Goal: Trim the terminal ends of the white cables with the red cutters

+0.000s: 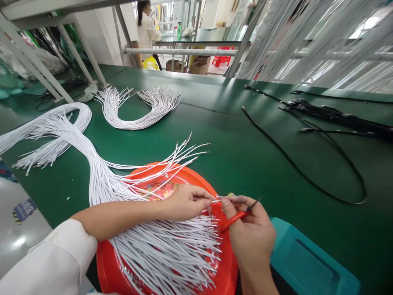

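Observation:
Over a red plastic basin (227,262), my left hand (187,201) pinches a white wire (215,201) close to its end. My right hand (250,223) meets it there, thumb and finger at the wire's tip. Tucked in the same right hand is a small red-handled tool (235,220) with a dark, thin tip, perhaps snips; its kind is partly hidden by the fingers. Beneath my left forearm a thick bundle of white wires (166,250) fans across the basin, with shiny ends toward the right. Several loose wire ends (184,153) stick out above the basin's far rim.
More white wire bundles (132,123) lie on the green table (215,123) at the back left. Black cables (331,114) stretch over the right side. A teal plastic tray (316,258) stands right of the basin. Wires hang at upper right; a person (147,28) stands far behind.

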Demonstrator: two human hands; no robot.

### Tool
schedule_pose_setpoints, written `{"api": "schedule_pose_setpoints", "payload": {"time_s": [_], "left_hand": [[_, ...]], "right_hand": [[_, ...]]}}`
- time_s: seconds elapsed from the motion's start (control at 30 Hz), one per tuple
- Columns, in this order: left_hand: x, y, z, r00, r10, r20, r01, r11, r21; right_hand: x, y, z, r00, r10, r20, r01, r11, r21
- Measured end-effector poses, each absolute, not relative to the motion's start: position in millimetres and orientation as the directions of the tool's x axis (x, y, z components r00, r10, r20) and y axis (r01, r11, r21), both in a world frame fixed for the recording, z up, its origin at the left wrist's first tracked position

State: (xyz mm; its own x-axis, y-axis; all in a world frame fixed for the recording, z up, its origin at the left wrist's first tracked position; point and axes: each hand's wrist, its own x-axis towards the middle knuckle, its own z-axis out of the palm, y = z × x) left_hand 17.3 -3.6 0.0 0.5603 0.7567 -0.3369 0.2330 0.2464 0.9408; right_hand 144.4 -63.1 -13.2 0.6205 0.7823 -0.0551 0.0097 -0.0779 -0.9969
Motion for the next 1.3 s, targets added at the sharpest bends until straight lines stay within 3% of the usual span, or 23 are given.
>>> {"api": "schedule_pose_setpoints", "payload": {"time_s": [0.13, 0.27, 0.4, 0.53, 0.63, 0.77, 0.97, 1.1, 1.2, 1.3], "left_hand": [[17, -4, 3, 0.528, 0.797, -0.292, 0.259, 0.176, 0.950], [12, -1, 6, 0.541, 0.835, -0.102, 0.386, -0.138, 0.912], [6, 2, 6, 0.604, 0.797, 0.000, 0.417, -0.316, 0.852], [3, 5, 2, 0.631, 0.775, -0.021, 0.447, -0.342, 0.827], [4, 8, -1, 0.639, 0.767, -0.053, 0.468, -0.333, 0.819], [7, 4, 0, 0.626, 0.775, -0.089, 0.484, -0.297, 0.823], [14, -3, 4, 0.533, 0.831, -0.160, 0.359, -0.051, 0.932], [15, -3, 6, 0.520, 0.810, -0.270, 0.269, 0.144, 0.952], [15, -1, 8, 0.487, 0.803, -0.345, 0.229, 0.263, 0.937], [15, 1, 9, 0.464, 0.796, -0.389, 0.169, 0.351, 0.921]], "right_hand": [[142, -62, -13, 0.589, 0.808, -0.004, 0.026, -0.024, -0.999], [139, -58, -11, 0.530, 0.848, 0.019, 0.012, 0.015, -1.000], [138, -56, -8, 0.553, 0.831, 0.060, 0.090, 0.012, -0.996], [138, -57, -7, 0.487, 0.853, 0.187, 0.306, 0.035, -0.952], [139, -59, -10, 0.431, 0.861, 0.268, 0.435, 0.062, -0.898], [141, -63, -14, 0.417, 0.875, 0.244, 0.399, 0.065, -0.915], [144, -59, -18, 0.502, 0.862, 0.073, 0.136, 0.005, -0.991], [145, -61, -13, 0.501, 0.854, -0.143, -0.111, -0.100, -0.989], [149, -65, -9, 0.519, 0.847, -0.117, -0.028, -0.120, -0.992], [154, -67, -10, 0.424, 0.901, -0.088, 0.097, -0.141, -0.985]]}}
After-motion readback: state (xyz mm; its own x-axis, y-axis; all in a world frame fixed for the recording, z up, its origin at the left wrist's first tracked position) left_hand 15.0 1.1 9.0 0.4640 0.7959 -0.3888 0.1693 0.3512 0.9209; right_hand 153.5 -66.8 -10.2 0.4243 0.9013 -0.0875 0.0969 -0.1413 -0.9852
